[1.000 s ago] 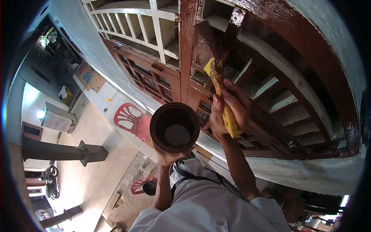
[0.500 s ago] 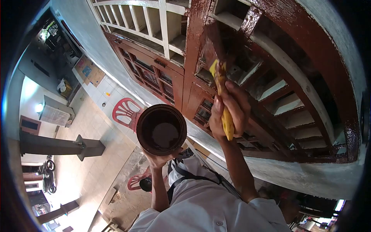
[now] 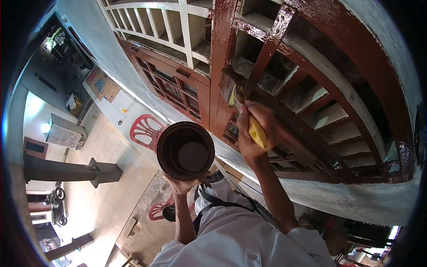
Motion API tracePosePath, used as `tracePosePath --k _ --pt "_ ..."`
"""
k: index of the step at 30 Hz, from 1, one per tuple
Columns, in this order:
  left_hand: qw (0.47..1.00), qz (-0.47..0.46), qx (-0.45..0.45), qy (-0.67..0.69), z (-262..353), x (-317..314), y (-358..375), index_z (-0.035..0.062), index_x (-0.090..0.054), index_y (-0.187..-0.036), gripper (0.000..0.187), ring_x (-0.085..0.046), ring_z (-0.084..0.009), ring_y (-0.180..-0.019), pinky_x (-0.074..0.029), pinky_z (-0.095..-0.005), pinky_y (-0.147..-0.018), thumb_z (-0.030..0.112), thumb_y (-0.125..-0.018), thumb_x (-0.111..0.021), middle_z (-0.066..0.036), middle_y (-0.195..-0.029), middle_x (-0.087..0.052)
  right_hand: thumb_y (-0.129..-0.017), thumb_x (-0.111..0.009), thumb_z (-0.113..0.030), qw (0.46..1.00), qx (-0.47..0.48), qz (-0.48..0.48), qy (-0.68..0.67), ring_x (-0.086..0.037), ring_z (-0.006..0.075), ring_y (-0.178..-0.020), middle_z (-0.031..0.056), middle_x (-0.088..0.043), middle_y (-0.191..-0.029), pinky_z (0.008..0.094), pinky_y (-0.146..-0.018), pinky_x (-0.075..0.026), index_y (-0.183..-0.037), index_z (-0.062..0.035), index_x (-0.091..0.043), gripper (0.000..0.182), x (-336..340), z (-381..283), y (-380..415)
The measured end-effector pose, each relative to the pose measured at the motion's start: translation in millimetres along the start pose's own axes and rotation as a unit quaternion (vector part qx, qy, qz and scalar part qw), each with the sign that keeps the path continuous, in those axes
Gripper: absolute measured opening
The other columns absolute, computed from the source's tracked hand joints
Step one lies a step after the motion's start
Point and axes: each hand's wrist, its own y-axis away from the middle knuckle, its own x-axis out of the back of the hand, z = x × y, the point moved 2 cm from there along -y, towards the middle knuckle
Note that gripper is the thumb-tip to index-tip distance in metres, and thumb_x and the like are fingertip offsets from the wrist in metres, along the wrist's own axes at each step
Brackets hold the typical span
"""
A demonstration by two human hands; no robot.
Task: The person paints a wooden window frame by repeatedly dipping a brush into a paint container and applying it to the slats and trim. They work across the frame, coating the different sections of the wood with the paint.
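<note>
My right hand (image 3: pixel 256 131) is closed round the yellow handle of a paintbrush (image 3: pixel 255 129). Its dark, paint-soaked bristles overlap the brown wooden window frame (image 3: pixel 218 58) at the corner where an upright meets a slatted section. In my left hand (image 3: pixel 184 184) is a round paint can (image 3: pixel 186 150), held from below and at the side, its mouth facing up towards me. Dark brown paint lies inside, and the rim is coated with it. Wet brown paint shines on parts of the frame, while the curved inner strip (image 3: pixel 342 86) is still pale.
White slatted grilles (image 3: pixel 155 26) adjoin the frame at the upper left. Red plastic chairs (image 3: pixel 146 130) stand below on the tiled floor (image 3: pixel 100 138). A ladder rail (image 3: pixel 231 180) shows beside my body. A grey pillar (image 3: pixel 66 170) and a parked motorcycle (image 3: pixel 58 205) are at the left.
My right hand has brought the brush down and slightly left along the frame, and its bristles now sit lower on the upright. The can stays nearly in place.
</note>
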Motion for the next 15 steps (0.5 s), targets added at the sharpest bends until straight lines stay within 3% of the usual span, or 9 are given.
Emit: tracePosePath --k 3,6,10,15 --pt "0.998 0.015 -0.039 -0.051 -9 -1 6 -0.0064 -0.048 -0.119 0.098 -0.065 -0.0231 -0.093 -0.055 -0.0358 -0.081 0.034 -0.044 -0.095 -0.013 -0.105 -0.064 -0.079 -0.068 0.007 1.000 0.008 0.007 0.010 -0.066 0.0236 -0.081 0.0137 -0.066 -0.091 0.0318 -0.073 -0.054 -0.098 0.0019 -0.062 0.020 -3 -4 -22" --pt "0.998 -0.023 -0.015 -0.051 -7 1 5 -0.0063 -0.047 -0.121 0.100 -0.065 -0.0238 -0.093 -0.055 -0.0365 -0.082 0.034 -0.043 -0.095 -0.013 -0.107 -0.063 -0.079 -0.068 0.007 0.999 0.025 0.026 0.006 -0.066 0.0229 -0.081 0.0137 -0.066 -0.091 0.0319 -0.074 -0.053 -0.096 0.0022 -0.063 0.019 -6 -9 -43" --pt "0.994 -0.058 -0.035 -0.081 -8 5 4 -0.0058 -0.043 -0.125 0.106 -0.064 -0.0245 -0.096 -0.054 -0.0368 -0.083 0.035 -0.042 -0.095 -0.013 -0.111 -0.061 -0.081 -0.068 0.005 0.995 0.082 0.051 0.033 -0.066 0.0233 -0.088 0.0145 -0.063 -0.099 0.0325 -0.078 -0.055 -0.100 0.0021 -0.061 0.020 -1 -13 -42" --pt "0.993 -0.044 -0.058 -0.088 -22 5 16 -0.0037 -0.042 -0.127 0.107 -0.063 -0.0246 -0.098 -0.053 -0.0369 -0.084 0.037 -0.043 -0.095 -0.013 -0.113 -0.060 -0.082 -0.067 0.005 0.998 0.047 -0.003 0.042 -0.065 0.0237 -0.093 0.0140 -0.062 -0.101 0.0320 -0.081 -0.055 -0.103 0.0008 -0.060 0.023 -8 1 1"
